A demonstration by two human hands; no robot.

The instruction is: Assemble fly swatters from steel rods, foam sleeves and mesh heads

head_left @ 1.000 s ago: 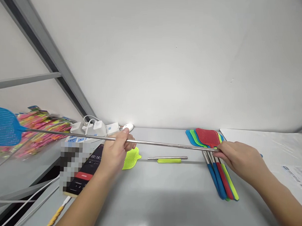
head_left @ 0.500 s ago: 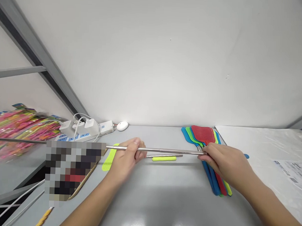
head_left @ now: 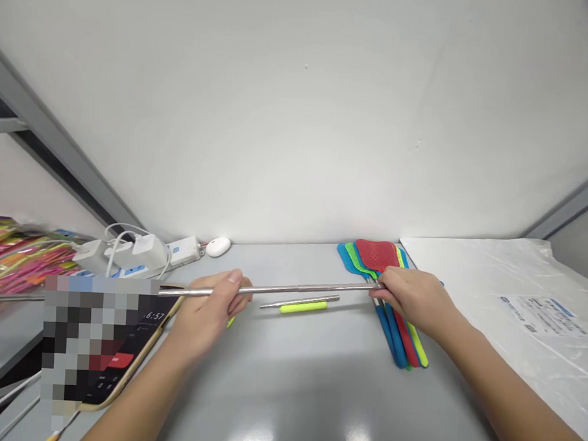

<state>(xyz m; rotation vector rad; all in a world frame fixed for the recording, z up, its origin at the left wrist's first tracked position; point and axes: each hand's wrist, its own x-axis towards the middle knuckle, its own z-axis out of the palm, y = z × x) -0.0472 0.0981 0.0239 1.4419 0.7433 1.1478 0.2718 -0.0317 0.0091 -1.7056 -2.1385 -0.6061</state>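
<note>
A long, thin metal telescopic rod (head_left: pixel 301 288) stretches nearly level across the view, above the table. My left hand (head_left: pixel 207 314) is closed around its thicker part, thumb on top. At the rod's right end, my right hand (head_left: pixel 412 297) grips it with closed fingers. On the table beneath lie a short metal rod (head_left: pixel 327 300) and a yellow-green handle (head_left: pixel 303 307), side by side. Behind my left hand, only an edge of a yellow-green mesh swatter head (head_left: pixel 230 322) shows. Under my right hand is a stack of fly swatters (head_left: pixel 377 255) in red, blue, green and yellow, partly covered.
A phone (head_left: pixel 140 344), partly blurred out, lies at the left below the rod. Behind it are a power strip (head_left: pixel 183 249) with chargers and a white mouse (head_left: pixel 218 246). Bagged colourful items (head_left: pixel 24 261) sit far left. A white plastic package (head_left: pixel 477 274) lies right.
The view has turned a little to the right. My left hand has shifted left, farther from my right hand, and now covers most of the yellow-green swatter head. Both hands still grip the rod.
</note>
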